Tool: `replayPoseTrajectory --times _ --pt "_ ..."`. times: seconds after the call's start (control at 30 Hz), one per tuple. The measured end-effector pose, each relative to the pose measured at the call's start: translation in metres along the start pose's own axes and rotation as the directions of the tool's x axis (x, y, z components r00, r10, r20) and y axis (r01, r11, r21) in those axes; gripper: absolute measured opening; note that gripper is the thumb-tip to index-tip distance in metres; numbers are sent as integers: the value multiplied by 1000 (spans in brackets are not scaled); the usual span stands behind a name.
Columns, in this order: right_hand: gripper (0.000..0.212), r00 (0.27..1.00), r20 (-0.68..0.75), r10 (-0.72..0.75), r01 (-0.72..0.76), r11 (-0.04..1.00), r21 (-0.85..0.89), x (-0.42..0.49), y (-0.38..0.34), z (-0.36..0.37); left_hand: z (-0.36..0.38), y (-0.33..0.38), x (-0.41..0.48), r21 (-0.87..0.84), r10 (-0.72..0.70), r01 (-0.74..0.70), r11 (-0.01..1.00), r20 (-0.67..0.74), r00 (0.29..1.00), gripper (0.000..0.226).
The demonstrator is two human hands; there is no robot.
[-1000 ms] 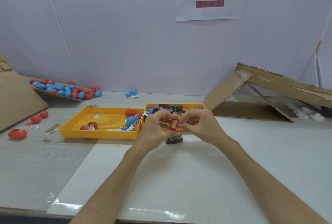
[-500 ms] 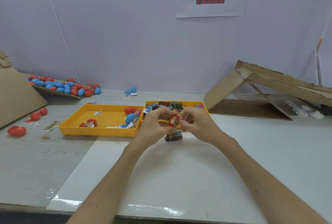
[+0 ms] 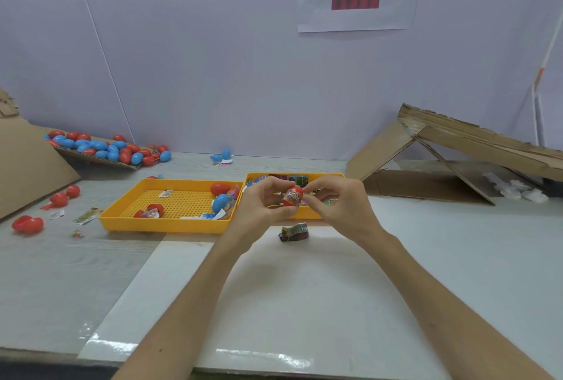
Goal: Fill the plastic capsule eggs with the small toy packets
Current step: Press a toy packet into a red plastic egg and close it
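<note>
We see the left hand (image 3: 262, 206) raised above the bench (image 3: 61, 273), its fingers curled and its thumb pressed under a small red plastic capsule egg with a printed band round its middle (image 3: 293, 195). The egg sits between the two hands, clear of the bench, its pointed end up. The right hand (image 3: 338, 206) meets it from the other side, forefinger and thumb pinching the egg's right flank, the other fingers bent loosely behind.

Just below the hands a small crumpled printed toy packet (image 3: 295, 231) lies on a glossy white board (image 3: 304, 303).

Well to the left of the left hand, a heap of red and blue plastic eggs (image 3: 106, 149) rests on a cardboard flap, too small for us to count. Just left of that hand a yellow perforated plastic tray (image 3: 161, 225) holds a few eggs and scraps; we cannot tell which of them are closed. Behind both hands a second yellow plastic tray of coloured packets (image 3: 265, 174) is largely covered by the fingers, so we make out little of its contents. We cannot tell whether the held egg has anything inside. To the right of the right hand a folded brown cardboard sheet (image 3: 457, 141) is cut off by the picture's edge.
</note>
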State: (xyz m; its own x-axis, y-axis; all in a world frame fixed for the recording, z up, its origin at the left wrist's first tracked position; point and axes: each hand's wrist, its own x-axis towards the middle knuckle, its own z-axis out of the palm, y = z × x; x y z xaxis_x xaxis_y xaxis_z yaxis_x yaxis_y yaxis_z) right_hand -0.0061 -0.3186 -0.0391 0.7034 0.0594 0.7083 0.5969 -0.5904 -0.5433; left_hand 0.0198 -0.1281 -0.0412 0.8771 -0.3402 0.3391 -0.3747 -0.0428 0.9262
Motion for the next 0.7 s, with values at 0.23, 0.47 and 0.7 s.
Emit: replayPoseTrajectory --times 0.23,0.47,0.7 --pt "10 1000 0 -5 5 1000 -4 -2 0 2 1 -2 -1 49 32 -31 998 -21 999 41" --pt "20 998 52 -28 29 999 -22 -3 1 4 1 -5 0 111 71 -67 992 -37 997 42" --pt "16 994 94 -54 61 996 -66 -3 3 5 4 -7 -1 127 69 -68 990 -5 998 43"
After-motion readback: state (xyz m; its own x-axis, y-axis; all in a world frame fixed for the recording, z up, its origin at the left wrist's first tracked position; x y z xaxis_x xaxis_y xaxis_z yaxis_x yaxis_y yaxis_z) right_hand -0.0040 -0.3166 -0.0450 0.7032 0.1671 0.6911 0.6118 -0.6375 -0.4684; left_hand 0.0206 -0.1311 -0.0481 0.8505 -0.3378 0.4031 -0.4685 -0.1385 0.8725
